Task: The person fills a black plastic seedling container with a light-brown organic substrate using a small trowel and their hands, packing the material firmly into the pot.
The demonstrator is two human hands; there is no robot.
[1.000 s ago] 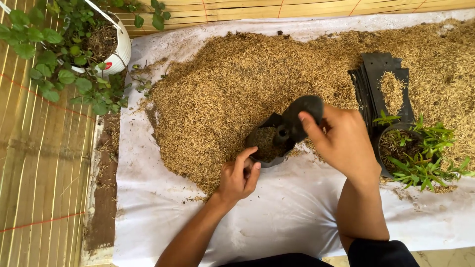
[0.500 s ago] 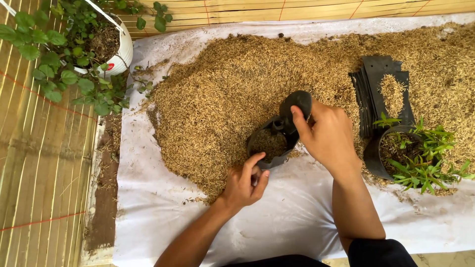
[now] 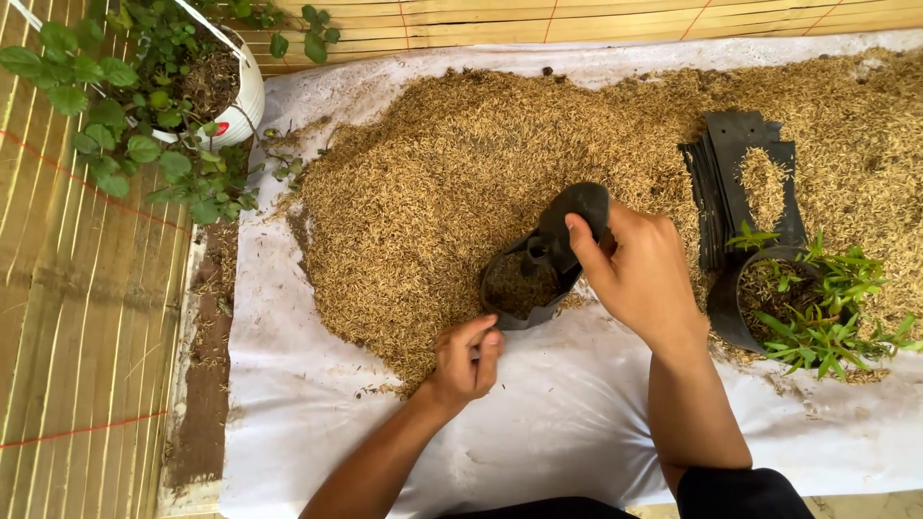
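A small black plastic grow bag [image 3: 543, 264] lies tilted on its side at the near edge of a big heap of brown husk mix [image 3: 461, 183], its open mouth partly filled with husk. My right hand [image 3: 639, 274] grips the bag's upper end. My left hand [image 3: 466, 358] is closed on the bag's lower rim, just below its mouth, fingers curled together. Both forearms reach in from the bottom of the view.
The husk heap lies on a white sheet [image 3: 317, 423] over a bamboo mat [image 3: 87, 317]. A stack of flat black bags [image 3: 740, 183] lies to the right, beside a filled black bag with a green plant [image 3: 817, 308]. A white pot with a leafy plant [image 3: 173, 86] stands top left.
My right hand has kept hold of the bag, tilting it slightly. My left hand has stayed at the bag's lower rim, fingers curling tighter.
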